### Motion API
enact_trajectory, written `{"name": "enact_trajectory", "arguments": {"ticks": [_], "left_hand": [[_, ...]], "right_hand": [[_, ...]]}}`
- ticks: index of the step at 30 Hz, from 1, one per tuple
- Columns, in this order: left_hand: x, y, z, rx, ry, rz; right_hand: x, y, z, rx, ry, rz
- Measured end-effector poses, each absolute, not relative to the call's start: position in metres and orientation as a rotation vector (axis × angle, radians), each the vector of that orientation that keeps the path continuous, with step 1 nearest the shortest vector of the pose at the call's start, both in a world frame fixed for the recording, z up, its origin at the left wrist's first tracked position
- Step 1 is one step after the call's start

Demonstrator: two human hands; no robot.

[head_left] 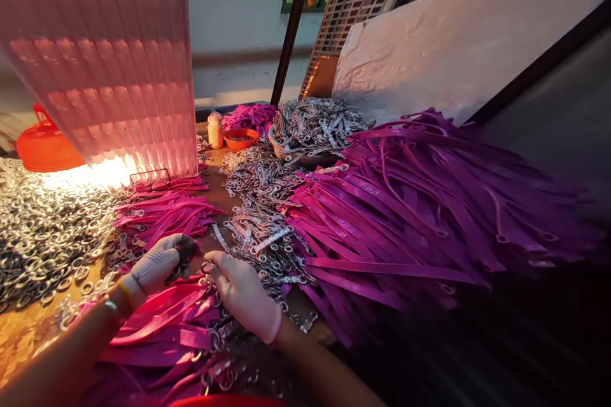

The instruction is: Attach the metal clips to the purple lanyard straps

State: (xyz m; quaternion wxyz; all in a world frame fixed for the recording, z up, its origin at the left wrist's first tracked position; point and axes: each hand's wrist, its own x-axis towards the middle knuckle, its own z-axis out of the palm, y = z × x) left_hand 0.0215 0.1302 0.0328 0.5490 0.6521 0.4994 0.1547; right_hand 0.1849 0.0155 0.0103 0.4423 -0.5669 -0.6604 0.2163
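My left hand (160, 264), in a white dotted glove, is closed at the middle of the table; its fingers look dark, and what they hold I cannot make out. Close beside it, my right hand (241, 289) in a thin pale glove pinches a small metal ring (206, 267) between thumb and fingers. Below both hands lie pink straps (162, 318) with metal rings at their ends. Just beyond my right hand are loose silver chain-like metal pieces (258, 229). Another bunch of pink straps (167, 213) lies past my left hand.
A large heap of magenta straps (405, 203) fills the right side. Metal rings (52, 235) are piled at left under a red lamp (50, 146), beside a ribbed translucent panel (109, 70). Behind stand a heaped bowl (286, 151), a red dish (241, 142) and a bottle (215, 132).
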Motion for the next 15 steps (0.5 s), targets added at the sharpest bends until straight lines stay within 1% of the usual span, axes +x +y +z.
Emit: {"name": "enact_trajectory", "arguments": {"ticks": [3,6,8,12,15], "left_hand": [[0.001,0.094,0.041,1.236,1.113,0.398],[-0.009,0.065,0.042,1.096,1.089,0.490],[-0.013,0.052,0.043,1.176,1.093,0.484],[-0.016,0.041,0.043,1.553,1.155,0.510],[-0.019,0.037,0.036,1.600,1.149,0.572]], "right_hand": [[0.173,0.014,0.014,-1.440,-1.780,0.495],[0.161,0.007,0.019,-1.545,-1.967,0.367],[0.156,0.002,0.023,-1.608,-2.110,0.279],[0.151,-0.006,0.027,-1.644,-2.315,0.139],[0.147,-0.010,0.023,-1.675,-2.333,0.131]]}}
